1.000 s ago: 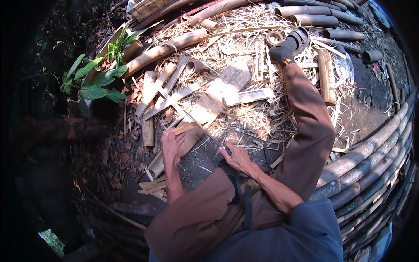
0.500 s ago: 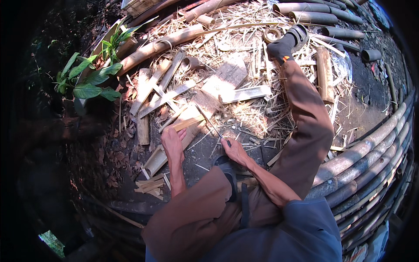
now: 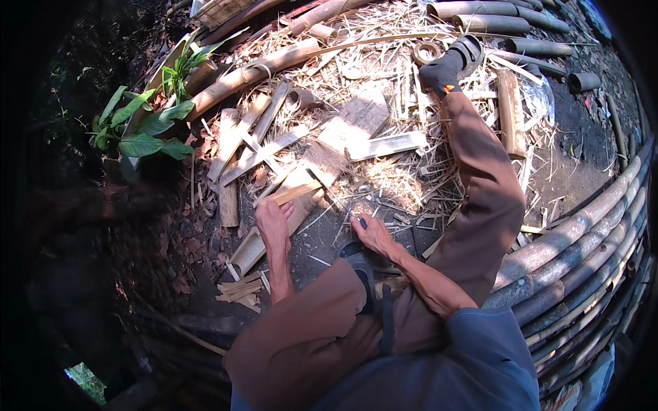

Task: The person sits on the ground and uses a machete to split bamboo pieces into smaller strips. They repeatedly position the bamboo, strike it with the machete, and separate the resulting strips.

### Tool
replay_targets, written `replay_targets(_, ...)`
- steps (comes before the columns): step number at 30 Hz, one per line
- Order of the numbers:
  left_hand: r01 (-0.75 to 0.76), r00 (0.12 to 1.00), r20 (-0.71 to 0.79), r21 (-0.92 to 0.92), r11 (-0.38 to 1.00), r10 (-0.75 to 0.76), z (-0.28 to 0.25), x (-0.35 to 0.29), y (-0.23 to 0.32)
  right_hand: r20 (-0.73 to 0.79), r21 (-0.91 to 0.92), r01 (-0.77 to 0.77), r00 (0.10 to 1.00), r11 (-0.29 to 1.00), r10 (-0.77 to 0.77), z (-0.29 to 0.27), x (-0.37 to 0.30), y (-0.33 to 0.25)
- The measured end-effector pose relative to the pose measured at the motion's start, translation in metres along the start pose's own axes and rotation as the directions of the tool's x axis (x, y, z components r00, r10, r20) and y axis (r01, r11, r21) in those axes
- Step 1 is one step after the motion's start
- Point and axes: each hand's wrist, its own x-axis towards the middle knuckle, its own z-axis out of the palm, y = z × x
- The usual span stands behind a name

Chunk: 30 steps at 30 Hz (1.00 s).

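My left hand (image 3: 272,223) is closed around a short split bamboo piece (image 3: 296,194) and holds it just above the ground, its pale end pointing up and right. My right hand (image 3: 371,232) grips a thin dark-handled blade (image 3: 344,207) whose tip points toward the bamboo piece. Both hands hover over dark soil in front of my bent left knee (image 3: 308,322). My right leg (image 3: 480,185) in brown trousers stretches out ahead, ending in a dark sandal (image 3: 452,61).
Split bamboo slats (image 3: 257,147) and a flat wooden board (image 3: 349,127) lie among straw ahead. A small stack of cut sticks (image 3: 238,291) rests at lower left. Long bamboo poles (image 3: 582,240) line the right side; a leafy plant (image 3: 140,130) grows at left.
My left hand has lifted the bamboo piece a little and turned it toward the right hand. My right hand has shifted forward with the blade. The view has tilted slightly.
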Motion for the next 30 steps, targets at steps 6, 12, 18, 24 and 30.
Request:
replay_targets(6, -0.024, 0.999, -0.028, 0.119, 0.993, 0.027, -0.009, 0.004, 0.006, 0.005, 0.138, -0.055, 0.998, 0.989, 0.055, 0.012, -0.011, -0.012)
replay_targets(12, -0.045, 0.999, -0.007, 0.112, 0.993, 0.046, 0.006, 0.014, 0.011, 0.026, -0.024, -0.059, 0.998, 0.998, 0.060, 0.005, -0.016, -0.008)
replay_targets(18, -0.321, 0.938, 0.035, 0.462, 0.827, 0.345, 0.012, 0.083, -0.117, 0.198, 0.273, -0.273, 0.954, 0.923, 0.224, 0.018, -0.019, -0.028)
replay_targets(24, 0.268, 0.846, 0.467, 0.043, 0.963, -0.256, 0.015, 0.026, -0.035, -0.119, 0.017, 0.043, 0.992, 0.999, -0.041, -0.012, -0.023, -0.023)
replay_targets(30, 0.564, 0.594, 0.540, 0.249, 0.787, -0.597, -0.050, 0.034, -0.037, 0.002, -0.163, 0.095, 0.995, 0.982, -0.096, 0.000, -0.008, -0.031)
